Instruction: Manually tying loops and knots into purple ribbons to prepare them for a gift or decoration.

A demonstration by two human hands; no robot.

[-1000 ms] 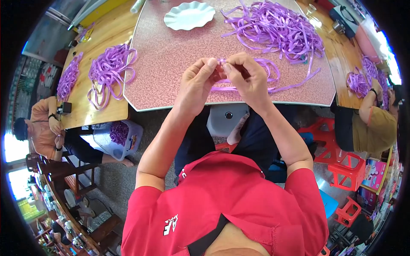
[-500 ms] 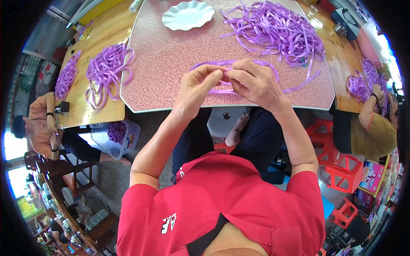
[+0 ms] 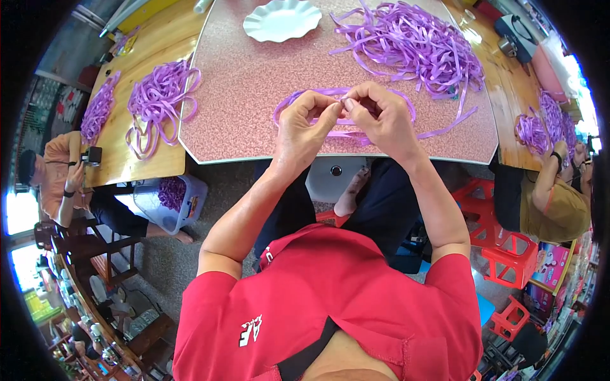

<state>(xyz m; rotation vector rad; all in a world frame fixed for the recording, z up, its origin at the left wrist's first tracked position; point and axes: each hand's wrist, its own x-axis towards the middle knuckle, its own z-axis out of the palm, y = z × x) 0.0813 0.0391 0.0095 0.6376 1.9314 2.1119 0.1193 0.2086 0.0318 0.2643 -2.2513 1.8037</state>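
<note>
Over the near edge of the pink speckled table (image 3: 241, 95), my left hand (image 3: 305, 127) and my right hand (image 3: 384, 120) meet fingertip to fingertip. Each is closed in a thumb-and-finger pinch on a purple ribbon (image 3: 411, 106); the small bit between the tips is mostly hidden. The rest of this ribbon lies in a long loop on the tabletop beneath and around both hands, with a loose tail running off to the right. Behind my right hand spreads a large tangled pile of purple ribbons (image 3: 413, 47).
A white scalloped plate (image 3: 282, 20) sits at the far side. On the wooden table to the left lie more ribbon heaps (image 3: 159, 95), near a seated person (image 3: 60, 171). Another person (image 3: 553, 203) works at the right. Red stools (image 3: 508, 260) and a plastic bin (image 3: 168, 206) stand below.
My hands have turned slightly, and both pinches have shifted a little up and to the right. The loop's left end has slid outward. At the left, the other person's hands have risen.
</note>
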